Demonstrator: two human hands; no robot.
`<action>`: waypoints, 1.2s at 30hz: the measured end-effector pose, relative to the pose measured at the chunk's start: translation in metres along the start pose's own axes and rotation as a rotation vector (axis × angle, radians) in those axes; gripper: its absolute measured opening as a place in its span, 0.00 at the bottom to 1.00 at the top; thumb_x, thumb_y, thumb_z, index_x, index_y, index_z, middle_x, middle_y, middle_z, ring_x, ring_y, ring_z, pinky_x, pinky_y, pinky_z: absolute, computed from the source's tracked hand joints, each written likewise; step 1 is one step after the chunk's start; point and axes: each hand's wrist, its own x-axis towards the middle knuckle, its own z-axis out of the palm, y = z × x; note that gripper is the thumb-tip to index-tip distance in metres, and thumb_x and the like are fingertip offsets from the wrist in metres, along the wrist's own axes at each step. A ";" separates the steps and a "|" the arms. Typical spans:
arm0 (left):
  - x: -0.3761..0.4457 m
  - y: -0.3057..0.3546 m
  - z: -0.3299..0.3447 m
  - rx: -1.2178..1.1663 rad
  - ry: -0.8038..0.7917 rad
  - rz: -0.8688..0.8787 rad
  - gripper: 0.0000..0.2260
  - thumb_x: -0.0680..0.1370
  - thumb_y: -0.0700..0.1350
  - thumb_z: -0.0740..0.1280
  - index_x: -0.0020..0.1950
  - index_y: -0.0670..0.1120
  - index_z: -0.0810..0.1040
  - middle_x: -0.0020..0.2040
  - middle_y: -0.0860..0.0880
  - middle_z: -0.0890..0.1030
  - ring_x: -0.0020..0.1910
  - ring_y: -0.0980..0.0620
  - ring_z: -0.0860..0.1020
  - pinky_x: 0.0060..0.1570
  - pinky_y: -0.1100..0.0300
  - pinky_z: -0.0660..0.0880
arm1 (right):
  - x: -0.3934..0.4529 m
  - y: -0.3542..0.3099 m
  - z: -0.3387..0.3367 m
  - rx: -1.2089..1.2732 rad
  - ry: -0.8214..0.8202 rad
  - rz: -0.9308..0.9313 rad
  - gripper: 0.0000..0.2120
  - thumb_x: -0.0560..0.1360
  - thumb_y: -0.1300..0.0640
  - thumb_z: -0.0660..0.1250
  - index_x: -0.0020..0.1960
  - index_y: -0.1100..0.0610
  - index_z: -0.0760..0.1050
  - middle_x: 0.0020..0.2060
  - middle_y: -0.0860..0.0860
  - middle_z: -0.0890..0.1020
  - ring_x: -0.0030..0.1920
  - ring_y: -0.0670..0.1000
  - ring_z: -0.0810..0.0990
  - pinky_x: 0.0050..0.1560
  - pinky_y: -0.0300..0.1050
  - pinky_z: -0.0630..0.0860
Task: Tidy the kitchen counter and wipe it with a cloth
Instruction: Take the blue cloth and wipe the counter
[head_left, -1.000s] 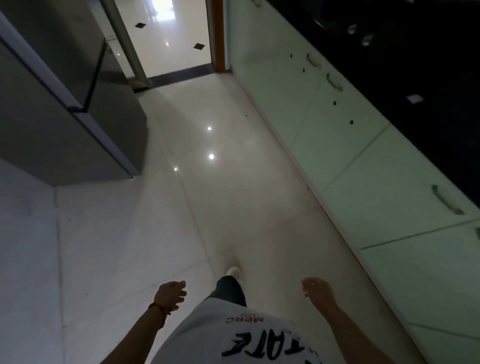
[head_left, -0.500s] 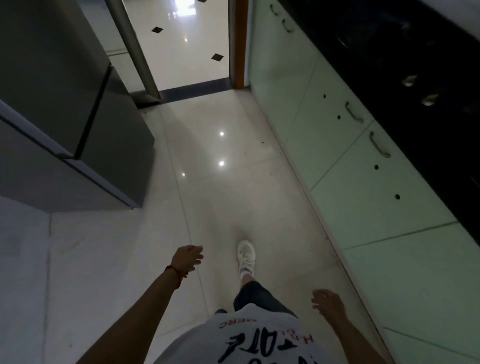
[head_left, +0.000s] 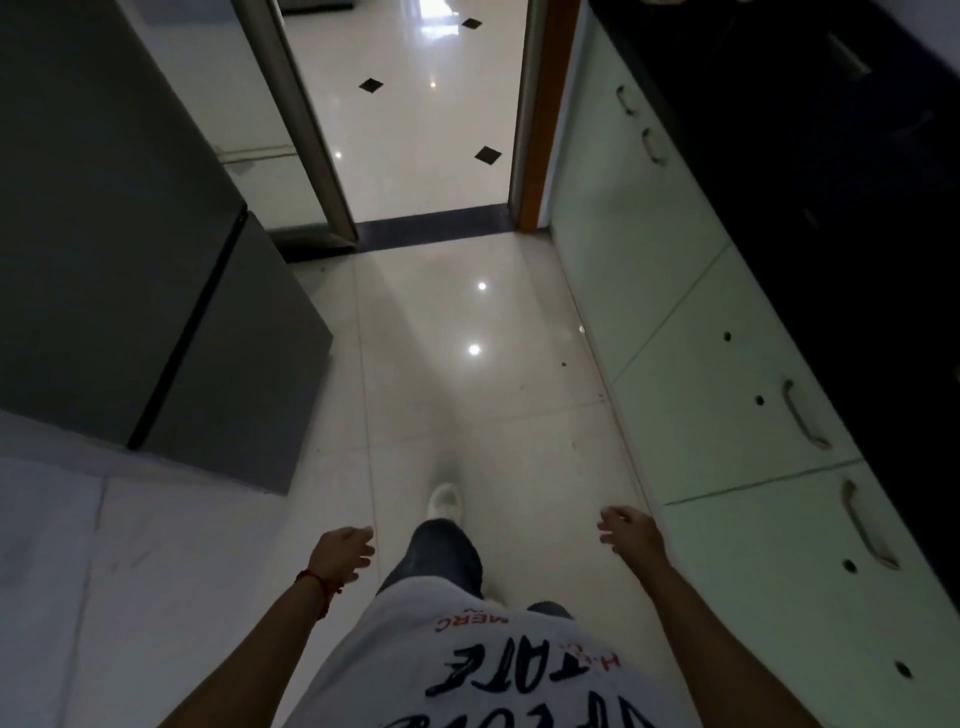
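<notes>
- The person's left hand (head_left: 340, 553) hangs loose and empty at lower centre-left of the frame, fingers lightly curled, a red thread at the wrist; half a second earlier it was swung out further ahead of the body.
- The right hand (head_left: 631, 531) is likewise bare and slack at lower centre-right, fingers half curled around nothing. It has come forward since a moment ago and now sits just beside the pale green cabinet fronts (head_left: 727, 415).
- Between the hands, a dark trouser leg and a white shoe (head_left: 444, 501) step onto the glossy floor tiles (head_left: 467, 395), mid-stride.
- The walk has carried the person along the aisle: the doorway (head_left: 415, 130) at upper centre looms larger than it did a second ago, and the grey refrigerator (head_left: 130, 234) fills more of the left side.
- The black kitchen counter (head_left: 831, 182) runs down the right edge of the frame, above the cabinets. It is so dark that whatever stands on it cannot be made out, though a faint shape near the upper right may be an object.
- No cloth is in view anywhere, in either hand or on the visible counter.
- Read as a judgement: the tidying and wiping are not under way here. The person appears to be in transit past the counter, perhaps to fetch a cloth, so the task's real work lies ahead.
</notes>
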 end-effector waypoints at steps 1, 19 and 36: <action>0.012 0.016 -0.001 0.004 -0.001 -0.002 0.07 0.78 0.43 0.61 0.48 0.39 0.74 0.44 0.42 0.76 0.36 0.49 0.72 0.35 0.60 0.67 | 0.014 -0.018 0.002 0.012 0.005 -0.011 0.04 0.76 0.59 0.63 0.45 0.57 0.75 0.40 0.58 0.80 0.35 0.53 0.77 0.35 0.40 0.69; 0.195 0.447 0.049 0.284 -0.205 0.316 0.14 0.78 0.44 0.60 0.58 0.37 0.75 0.48 0.41 0.78 0.48 0.45 0.75 0.40 0.59 0.71 | 0.177 -0.202 0.009 0.245 0.163 0.232 0.06 0.76 0.59 0.62 0.48 0.60 0.76 0.36 0.52 0.80 0.38 0.54 0.78 0.39 0.42 0.71; 0.218 0.647 0.220 0.683 -0.369 0.574 0.13 0.79 0.43 0.58 0.59 0.37 0.74 0.54 0.38 0.79 0.50 0.46 0.76 0.53 0.54 0.72 | 0.308 -0.392 -0.136 0.632 0.349 -0.011 0.06 0.77 0.62 0.60 0.49 0.58 0.76 0.40 0.52 0.81 0.36 0.45 0.81 0.40 0.37 0.75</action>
